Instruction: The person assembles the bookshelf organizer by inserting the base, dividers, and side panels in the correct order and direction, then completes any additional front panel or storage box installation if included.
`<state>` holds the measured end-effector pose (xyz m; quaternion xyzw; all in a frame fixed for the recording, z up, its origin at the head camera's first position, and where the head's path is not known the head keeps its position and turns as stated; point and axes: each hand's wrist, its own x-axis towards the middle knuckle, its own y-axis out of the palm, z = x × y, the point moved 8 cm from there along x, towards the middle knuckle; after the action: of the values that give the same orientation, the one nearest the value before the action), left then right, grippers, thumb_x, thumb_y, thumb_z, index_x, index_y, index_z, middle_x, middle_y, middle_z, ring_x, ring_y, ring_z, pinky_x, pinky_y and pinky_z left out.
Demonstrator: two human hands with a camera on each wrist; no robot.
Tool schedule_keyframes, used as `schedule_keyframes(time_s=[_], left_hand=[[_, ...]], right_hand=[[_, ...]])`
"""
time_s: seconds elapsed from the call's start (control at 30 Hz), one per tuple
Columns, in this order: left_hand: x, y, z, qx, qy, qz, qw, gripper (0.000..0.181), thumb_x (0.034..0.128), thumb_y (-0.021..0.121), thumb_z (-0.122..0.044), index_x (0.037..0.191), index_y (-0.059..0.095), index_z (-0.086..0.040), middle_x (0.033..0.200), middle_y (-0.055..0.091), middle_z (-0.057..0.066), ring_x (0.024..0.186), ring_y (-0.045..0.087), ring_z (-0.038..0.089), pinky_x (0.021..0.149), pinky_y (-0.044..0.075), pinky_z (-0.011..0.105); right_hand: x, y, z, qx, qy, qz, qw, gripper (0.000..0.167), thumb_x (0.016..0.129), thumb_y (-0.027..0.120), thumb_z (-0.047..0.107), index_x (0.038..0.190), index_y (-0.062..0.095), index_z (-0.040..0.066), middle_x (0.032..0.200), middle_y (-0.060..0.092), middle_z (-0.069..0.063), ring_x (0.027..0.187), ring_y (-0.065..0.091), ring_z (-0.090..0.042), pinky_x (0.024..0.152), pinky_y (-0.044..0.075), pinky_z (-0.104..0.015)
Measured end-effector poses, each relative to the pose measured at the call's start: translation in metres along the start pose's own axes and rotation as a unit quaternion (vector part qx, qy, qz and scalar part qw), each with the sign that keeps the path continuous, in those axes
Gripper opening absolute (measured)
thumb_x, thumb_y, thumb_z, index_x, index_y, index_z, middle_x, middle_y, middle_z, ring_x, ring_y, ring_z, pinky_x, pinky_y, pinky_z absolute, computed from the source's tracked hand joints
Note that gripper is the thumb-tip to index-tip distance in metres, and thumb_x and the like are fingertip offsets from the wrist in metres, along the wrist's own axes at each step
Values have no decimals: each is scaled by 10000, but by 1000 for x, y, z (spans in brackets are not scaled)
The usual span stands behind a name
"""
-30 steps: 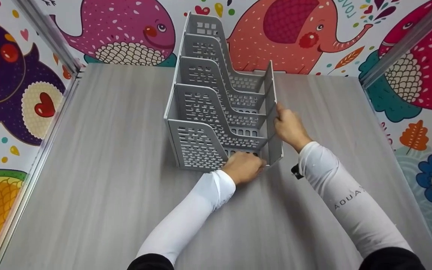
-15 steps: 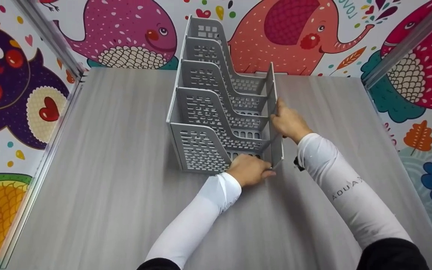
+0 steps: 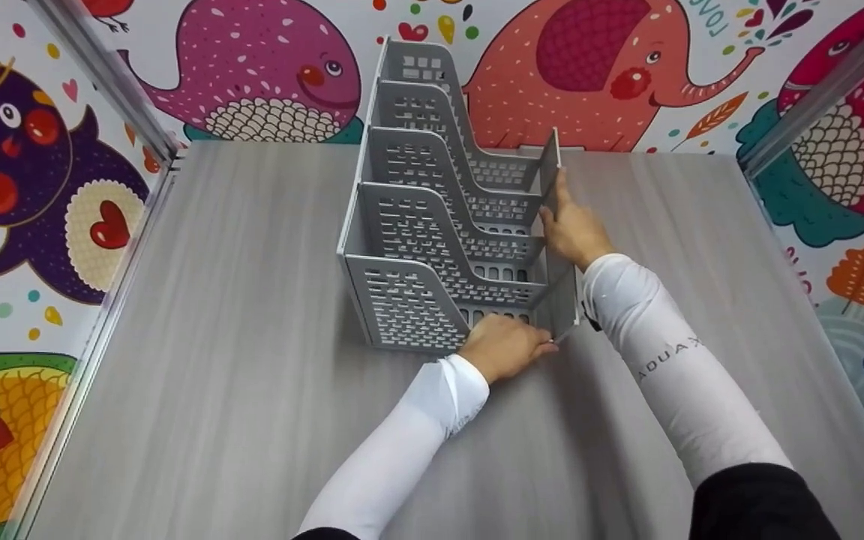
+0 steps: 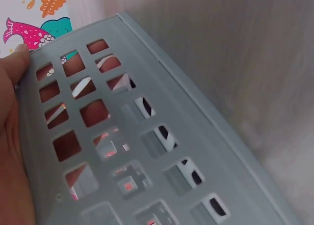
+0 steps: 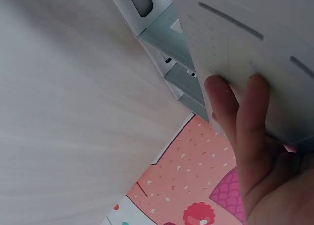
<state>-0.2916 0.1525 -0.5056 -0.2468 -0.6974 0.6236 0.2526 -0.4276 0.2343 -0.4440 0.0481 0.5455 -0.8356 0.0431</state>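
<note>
A grey plastic file organizer (image 3: 409, 300) stands upright on the table, with perforated dividers that slope from a tall left side to a low right end. Its plain end panel (image 3: 556, 289) stands along that right end; in the right wrist view a gap shows between the panel and the dividers' lower edges. My left hand (image 3: 505, 349) grips the nearest divider's low front part, with fingers showing behind the holes in the left wrist view. My right hand (image 3: 577, 229) holds the end panel, fingers (image 5: 252, 107) against its outer face and thumb at its top edge.
The wood-grain table (image 3: 252, 300) extends around the organizer. Walls printed with cartoon animals (image 3: 267, 67) stand behind and at both sides, with metal posts (image 3: 113, 82) at the corners. White sleeves (image 3: 402, 450) cover both forearms.
My right hand has slid farther back along the end panel, its index finger stretching out. My left hand has shifted slightly right toward the panel's near corner. The whole view has drifted a little.
</note>
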Motion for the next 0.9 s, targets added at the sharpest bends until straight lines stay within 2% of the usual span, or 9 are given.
schedule_keyframes(time_s=[0.2,0.4,0.5,0.7,0.9], left_hand=[[-1,0,0,-48,10,34,10000,408,977,353,-519,813,594,-234,759,710,-57,707,680,138,497,446,337],[-1,0,-1,-62,38,56,10000,417,987,336,-514,817,586,-226,740,700,-48,690,674,143,493,439,339],[-3,0,-1,-39,29,-6,10000,419,984,339,-517,820,591,-226,731,699,-39,681,674,149,493,445,343],[-5,-4,0,136,26,-329,9994,433,973,345,-532,820,610,-225,720,712,-33,655,679,155,497,482,353],[-4,-3,-2,152,19,-289,9995,433,970,338,-545,835,598,-227,719,710,-52,643,669,149,494,471,339]], right_hand=[[1,0,-2,384,-13,115,9992,672,1017,252,427,1526,-90,153,1418,390,-335,1319,397,-480,1129,285,-528],[0,3,-6,652,172,176,9976,697,990,189,551,1526,-99,211,1508,308,-250,1391,317,-440,1160,229,-528],[0,5,-7,689,240,175,9972,693,988,196,557,1526,-96,232,1520,299,-232,1395,314,-433,1159,230,-532],[-1,6,-5,741,303,160,9967,683,991,219,541,1524,-99,256,1520,304,-232,1394,319,-435,1157,230,-542],[0,6,-7,647,385,152,9970,662,1004,245,493,1525,-94,262,1506,321,-245,1386,333,-436,1155,239,-537]])
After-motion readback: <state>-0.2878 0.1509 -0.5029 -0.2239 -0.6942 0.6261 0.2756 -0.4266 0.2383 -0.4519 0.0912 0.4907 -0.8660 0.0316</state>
